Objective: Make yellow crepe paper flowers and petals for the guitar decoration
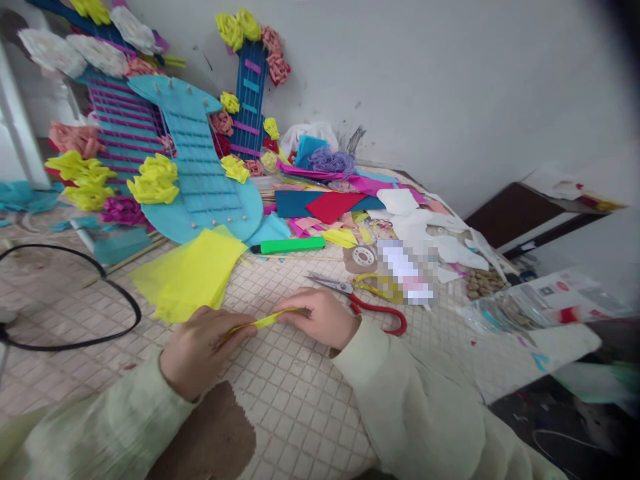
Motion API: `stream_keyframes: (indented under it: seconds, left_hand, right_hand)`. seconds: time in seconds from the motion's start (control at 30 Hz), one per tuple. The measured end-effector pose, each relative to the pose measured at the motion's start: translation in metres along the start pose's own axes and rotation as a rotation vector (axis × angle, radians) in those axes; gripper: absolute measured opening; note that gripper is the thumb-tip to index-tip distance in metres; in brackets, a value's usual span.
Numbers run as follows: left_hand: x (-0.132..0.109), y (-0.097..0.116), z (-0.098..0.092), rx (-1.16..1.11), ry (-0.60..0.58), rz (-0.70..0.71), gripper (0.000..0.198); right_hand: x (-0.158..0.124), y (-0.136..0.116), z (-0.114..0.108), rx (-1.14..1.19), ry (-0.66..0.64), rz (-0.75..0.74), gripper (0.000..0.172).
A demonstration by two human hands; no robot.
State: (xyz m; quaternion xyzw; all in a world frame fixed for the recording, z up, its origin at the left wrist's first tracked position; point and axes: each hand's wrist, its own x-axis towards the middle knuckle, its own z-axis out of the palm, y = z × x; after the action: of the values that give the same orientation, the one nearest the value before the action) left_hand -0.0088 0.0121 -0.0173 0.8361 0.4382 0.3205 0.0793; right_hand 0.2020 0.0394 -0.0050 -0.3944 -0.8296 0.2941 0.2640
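Note:
Between my two hands a narrow folded strip of yellow tissue paper (267,321) is stretched just over the table. My left hand (203,343) pinches its left end, thumb against fingers. At the other end, the fingertips of my right hand (323,315) are closed on the strip. Behind my left hand lies a fanned stack of yellow tissue sheets (195,277). Red-handled scissors (353,293) rest just past my right hand, beside a second, yellow-handled pair (377,285). A green highlighter (293,245) lies farther back.
Light blue guitar-shaped cutouts (200,167) with paper flowers lean at the back left. A black cable (137,307) loops at left. Coloured paper scraps (335,205), a tape roll (363,256) and white pieces (415,230) crowd the back. A clear plastic bag (500,312) lies at right.

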Motion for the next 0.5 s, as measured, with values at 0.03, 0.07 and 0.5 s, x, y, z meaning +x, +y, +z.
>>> stream_keyframes:
  seconds: [0.03,0.07,0.5]
  left_hand:
    - [0.000,0.000,0.000,-0.004,-0.007,-0.007,0.028]
    - [0.000,0.000,-0.001,-0.005,-0.013,-0.016,0.028]
    - [-0.003,-0.012,-0.005,-0.033,-0.026,-0.133,0.016]
  right_hand:
    - [0.000,0.000,-0.001,0.001,0.015,0.015,0.009]
    - [0.000,0.001,-0.002,0.009,0.037,0.039,0.008]
    - [-0.001,0.008,-0.020,0.158,0.128,0.166,0.007]
